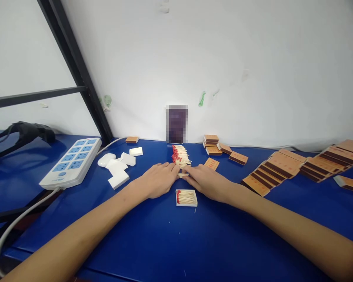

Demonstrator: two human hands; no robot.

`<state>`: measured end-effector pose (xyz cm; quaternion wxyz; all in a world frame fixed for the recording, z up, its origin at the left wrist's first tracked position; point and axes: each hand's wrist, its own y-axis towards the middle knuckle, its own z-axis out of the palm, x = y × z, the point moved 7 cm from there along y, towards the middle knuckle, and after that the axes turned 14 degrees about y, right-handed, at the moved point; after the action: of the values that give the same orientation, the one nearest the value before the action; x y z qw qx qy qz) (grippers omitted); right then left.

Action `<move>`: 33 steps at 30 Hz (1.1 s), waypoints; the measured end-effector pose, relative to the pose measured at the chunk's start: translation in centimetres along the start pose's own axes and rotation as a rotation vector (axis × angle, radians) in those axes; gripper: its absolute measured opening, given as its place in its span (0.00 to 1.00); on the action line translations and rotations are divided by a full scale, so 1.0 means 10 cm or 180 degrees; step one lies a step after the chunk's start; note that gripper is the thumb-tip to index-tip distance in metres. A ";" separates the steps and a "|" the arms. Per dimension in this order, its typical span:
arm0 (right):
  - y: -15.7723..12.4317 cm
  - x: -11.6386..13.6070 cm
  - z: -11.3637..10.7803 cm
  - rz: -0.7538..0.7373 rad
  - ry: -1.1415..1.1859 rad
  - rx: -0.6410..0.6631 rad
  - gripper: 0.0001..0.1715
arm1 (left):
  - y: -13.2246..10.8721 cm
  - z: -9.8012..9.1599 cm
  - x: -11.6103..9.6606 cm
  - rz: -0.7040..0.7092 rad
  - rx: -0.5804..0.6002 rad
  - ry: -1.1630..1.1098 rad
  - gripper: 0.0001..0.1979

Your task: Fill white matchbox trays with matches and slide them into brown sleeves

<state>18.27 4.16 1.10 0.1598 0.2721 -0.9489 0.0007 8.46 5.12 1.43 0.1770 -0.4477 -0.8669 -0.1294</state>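
A pile of red-tipped matches [181, 155] lies on the blue table [153, 239] near the wall. My left hand [157, 179] and my right hand [205, 180] rest palm down just in front of the pile, fingertips meeting at a small bunch of matches [182, 174] pinched between them. A white open matchbox tray [186, 197] filled with matches sits between my wrists, closer to me.
Several white empty trays [119, 168] and a white power strip [72, 161] lie to the left. Brown matchbox sleeves [213, 144] are stacked by the wall, and rows of brown matchboxes [294, 165] spread to the right. A black frame [76, 66] leans at the left.
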 end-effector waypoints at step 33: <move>-0.17 0.17 -0.20 -0.0248 0.0364 0.0342 0.08 | -0.18 -0.32 -0.05 0.0118 0.0162 -0.0438 0.11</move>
<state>18.42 2.05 3.37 0.1987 0.3165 -0.9255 0.0609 7.91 2.52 3.95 0.1308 -0.4669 -0.8716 -0.0729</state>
